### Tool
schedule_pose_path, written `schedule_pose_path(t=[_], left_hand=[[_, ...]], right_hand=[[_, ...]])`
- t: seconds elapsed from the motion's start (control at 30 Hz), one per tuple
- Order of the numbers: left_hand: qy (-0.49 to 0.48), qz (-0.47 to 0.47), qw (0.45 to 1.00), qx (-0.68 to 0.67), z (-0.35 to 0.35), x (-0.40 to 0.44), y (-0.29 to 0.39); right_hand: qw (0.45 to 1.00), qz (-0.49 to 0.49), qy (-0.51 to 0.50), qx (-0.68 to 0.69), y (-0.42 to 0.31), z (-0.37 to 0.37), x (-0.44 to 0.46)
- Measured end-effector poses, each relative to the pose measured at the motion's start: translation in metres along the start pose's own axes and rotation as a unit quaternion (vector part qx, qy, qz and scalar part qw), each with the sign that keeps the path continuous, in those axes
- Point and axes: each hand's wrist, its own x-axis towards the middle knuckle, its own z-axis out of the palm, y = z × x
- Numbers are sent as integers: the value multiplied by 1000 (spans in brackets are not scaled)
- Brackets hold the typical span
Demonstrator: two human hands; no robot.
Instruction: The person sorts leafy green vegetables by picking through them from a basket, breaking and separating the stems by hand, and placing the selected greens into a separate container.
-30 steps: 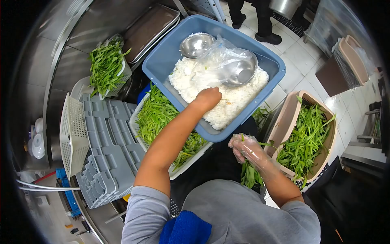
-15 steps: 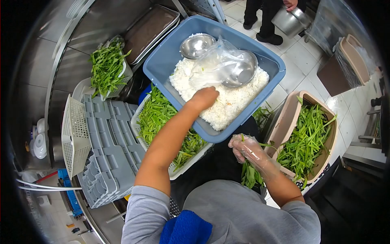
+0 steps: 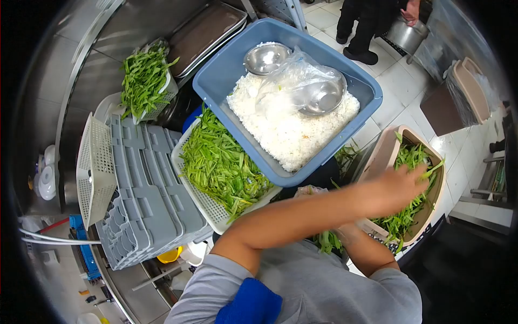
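Observation:
My left hand point(image 3: 396, 190), bare and blurred by motion, reaches across my body over the leafy greens point(image 3: 413, 162) in the beige bin point(image 3: 443, 191), its fingers apart. Behind my left forearm, my right hand point(image 3: 312, 190) in a clear plastic glove is mostly hidden. Leafy greens point(image 3: 327, 241) hang below it. In front stands a blue tub point(image 3: 280, 181) of white rice point(image 3: 294, 137), with two metal bowls point(image 3: 267, 58) point(image 3: 324, 94) and a clear plastic bag point(image 3: 283, 81) on the rice. A white basket point(image 3: 216, 216) of cut greens point(image 3: 216, 162) sits left of the tub.
Grey racks point(image 3: 151, 183) are stacked at the left, beside a perforated basket point(image 3: 97, 167). Another basket of greens point(image 3: 144, 81) stands at the upper left. At the top right, a person point(image 3: 362, 32) holds a metal pot point(image 3: 407, 36) near a brown bin point(image 3: 450, 108).
My left hand has left the rice and swung right, over the beige bin, covering much of my right hand. The other person and the pot have moved right.

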Motion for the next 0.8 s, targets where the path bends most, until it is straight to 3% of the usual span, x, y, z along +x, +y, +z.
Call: schedule_pose_path(t=[0.03, 0.07, 0.1, 0.13, 0.17, 0.2, 0.27, 0.3, 0.33, 0.37, 0.43, 0.5, 0.53, 0.6, 0.8], left_hand=[[6, -4, 1000, 0, 8, -6, 13], [64, 35, 995, 68, 12, -9, 23], [118, 74, 981, 138, 12, -10, 26], [116, 74, 980, 141, 7, -8, 25], [58, 39, 996, 48, -2, -6, 21], [-2, 4, 999, -46, -12, -6, 14], [94, 20, 995, 36, -40, -22, -14], [152, 35, 988, 13, -49, -32, -38], [130, 42, 987, 86, -65, -40, -62], [117, -153, 981, -25, -77, -53, -75], [112, -194, 974, -22, -93, -81, -122], [23, -268, 963, -10, -107, -104, -130], [21, -270, 963, -13, -105, -116, -134], [-81, -280, 956, 15, -94, -140, -146], [-177, -300, 932, 100, -63, -170, -164]], right_hand=[[945, -233, -34, -228, 27, -4, 4], [925, -290, -59, -236, 27, -4, -2], [924, -293, -61, -238, 48, -10, 12], [956, -215, -200, 21, 83, -20, 40], [898, -117, -321, 279, 89, -20, 48], [895, -120, -322, 284, 97, -22, 54], [929, -115, -281, 211, 79, -24, 36], [944, -114, -259, 173, 67, -25, 26], [956, -109, -237, 134, 57, -25, 16], [966, -106, -215, 95, 48, -25, 11], [964, -90, -215, 126, 46, -24, 12], [962, -130, -224, 83, 50, -24, 21], [963, -126, -224, 85, 51, -23, 21], [964, -110, -218, 102, 49, -22, 23], [966, -83, -220, 109, 42, -17, 17]])
